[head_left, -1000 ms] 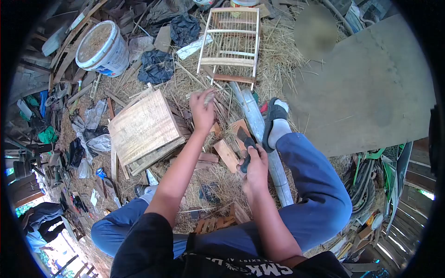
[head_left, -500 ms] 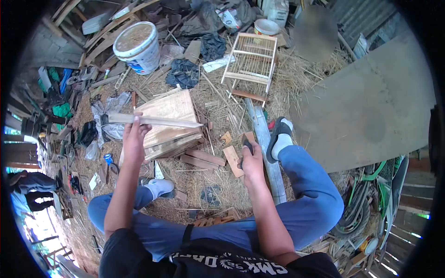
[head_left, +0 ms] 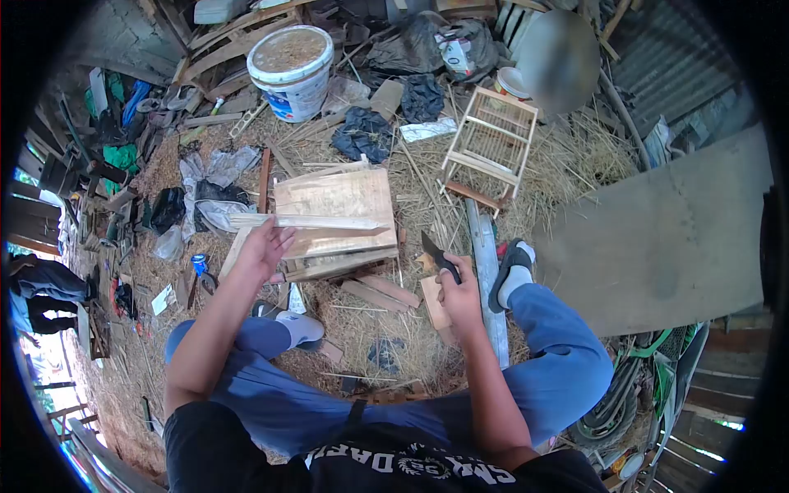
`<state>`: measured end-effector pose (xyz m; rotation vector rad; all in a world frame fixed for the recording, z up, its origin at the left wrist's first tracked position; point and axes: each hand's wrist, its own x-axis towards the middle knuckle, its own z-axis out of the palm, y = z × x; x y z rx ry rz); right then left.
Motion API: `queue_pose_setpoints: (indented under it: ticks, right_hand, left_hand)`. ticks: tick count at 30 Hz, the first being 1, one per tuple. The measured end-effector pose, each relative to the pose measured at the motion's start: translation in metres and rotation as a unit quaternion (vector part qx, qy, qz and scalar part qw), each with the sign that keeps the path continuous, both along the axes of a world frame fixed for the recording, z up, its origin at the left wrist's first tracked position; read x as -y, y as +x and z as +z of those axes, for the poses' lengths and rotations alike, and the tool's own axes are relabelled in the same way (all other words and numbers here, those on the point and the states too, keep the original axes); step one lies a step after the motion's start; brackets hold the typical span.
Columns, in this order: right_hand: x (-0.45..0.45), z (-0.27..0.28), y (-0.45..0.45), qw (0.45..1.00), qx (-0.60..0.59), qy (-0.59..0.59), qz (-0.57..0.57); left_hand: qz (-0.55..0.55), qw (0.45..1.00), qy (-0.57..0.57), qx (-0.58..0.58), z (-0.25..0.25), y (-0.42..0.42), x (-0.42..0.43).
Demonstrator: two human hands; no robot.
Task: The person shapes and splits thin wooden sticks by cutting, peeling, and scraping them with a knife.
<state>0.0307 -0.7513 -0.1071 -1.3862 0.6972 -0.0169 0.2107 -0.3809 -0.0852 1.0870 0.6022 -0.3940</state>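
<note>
My left hand [head_left: 265, 251] holds a pale wood strip [head_left: 329, 222] between thumb and index finger, its other fingers loosely apart. The strip lies roughly level across the top of a light wooden block [head_left: 337, 197]; whether it touches the block I cannot tell. My right hand [head_left: 462, 297] is closed around the black handle of a knife [head_left: 440, 256], the dark blade pointing up and to the left. Beneath that hand lies a small flat piece of wood [head_left: 433, 301] on the ground.
A slatted wooden frame [head_left: 493, 140] stands ahead on straw. A white bucket [head_left: 292, 74] is at the back left. A long grey plank [head_left: 488, 279] runs beside my right foot. A large grey board [head_left: 657, 238] lies at right. Scrap wood pieces [head_left: 380, 293] lie between my feet.
The view has shifted left, so things appear further right. The knife blade has turned into clear view, pointing up-left. My left hand's fingers have spread, and the strip appears nearer level.
</note>
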Motion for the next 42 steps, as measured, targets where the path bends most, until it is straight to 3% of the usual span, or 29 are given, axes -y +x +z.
queue_pose_setpoints:
  ticks: [3, 6, 8, 9, 11, 13, 14, 16, 18, 20, 22, 24, 25, 27, 28, 30, 34, 36, 40, 42]
  right_hand:
    - [-0.009, -0.003, 0.021, 0.999, 0.009, -0.031, 0.021]
    - [-0.016, -0.007, 0.044, 0.996, 0.004, -0.076, 0.049]
    - [-0.022, -0.004, 0.058, 0.99, -0.015, -0.123, 0.068]
    - [-0.023, -0.012, 0.064, 0.99, -0.019, -0.123, 0.072]
    - [-0.023, -0.033, 0.075, 0.981, -0.002, -0.176, 0.075]
    - [-0.027, -0.02, 0.091, 0.978, -0.042, -0.189, 0.079]
    - [-0.026, -0.022, 0.098, 0.967, -0.04, -0.233, 0.101]
    - [-0.025, -0.039, 0.107, 0.946, 0.002, -0.306, 0.11]
    - [-0.017, -0.065, 0.114, 0.936, -0.04, -0.329, 0.119]
    - [-0.02, -0.073, 0.133, 0.941, -0.082, -0.314, 0.091]
    - [-0.024, -0.075, 0.162, 0.938, -0.111, -0.316, 0.086]
    - [-0.034, -0.069, 0.179, 0.945, -0.124, -0.296, 0.06]
    - [-0.03, -0.076, 0.182, 0.945, -0.126, -0.296, 0.061]
    - [-0.019, -0.089, 0.179, 0.954, -0.103, -0.278, 0.042]
    - [-0.017, -0.071, 0.185, 0.96, -0.164, -0.227, 0.01]
    - [-0.004, -0.08, 0.185, 0.969, -0.142, -0.203, -0.018]
    - [0.014, -0.084, 0.187, 0.97, -0.152, -0.183, -0.048]
    - [0.01, -0.078, 0.191, 0.969, -0.155, -0.185, -0.047]
    - [-0.002, -0.071, 0.201, 0.967, -0.166, -0.192, -0.036]
    - [0.001, -0.078, 0.196, 0.964, -0.153, -0.217, -0.032]
  left_hand:
    - [0.019, 1.0, -0.004, -0.02, -0.029, 0.016, 0.005]
    - [-0.028, 0.998, -0.038, -0.049, -0.045, 0.023, 0.002]
    - [-0.2, 0.971, 0.035, -0.129, -0.05, 0.022, -0.008]
    - [-0.197, 0.971, 0.033, -0.134, -0.044, 0.025, -0.012]
    - [-0.372, 0.915, 0.116, -0.102, -0.018, 0.036, -0.018]
    - [-0.362, 0.917, 0.156, -0.065, -0.004, 0.055, -0.018]
    - [-0.373, 0.903, 0.211, 0.037, 0.003, 0.072, -0.019]
    - [-0.365, 0.856, 0.298, 0.214, 0.002, 0.111, -0.016]
    - [-0.366, 0.755, 0.42, 0.347, 0.004, 0.159, 0.001]
    - [-0.383, 0.712, 0.473, 0.35, -0.018, 0.208, 0.024]
    - [-0.393, 0.698, 0.442, 0.404, -0.079, 0.253, 0.045]
    - [-0.467, 0.583, 0.458, 0.482, -0.139, 0.299, 0.067]
    - [-0.468, 0.583, 0.458, 0.481, -0.168, 0.319, 0.078]
    - [-0.56, 0.439, 0.493, 0.5, -0.22, 0.339, 0.096]
    - [-0.564, 0.439, 0.488, 0.5, -0.237, 0.343, 0.103]
    - [-0.597, 0.359, 0.505, 0.509, -0.267, 0.352, 0.119]
    - [-0.599, 0.336, 0.551, 0.474, -0.3, 0.349, 0.138]
    - [-0.622, 0.269, 0.553, 0.484, -0.301, 0.348, 0.135]
    - [-0.597, 0.264, 0.582, 0.484, -0.292, 0.348, 0.132]
    - [-0.619, 0.332, 0.545, 0.457, -0.271, 0.356, 0.128]
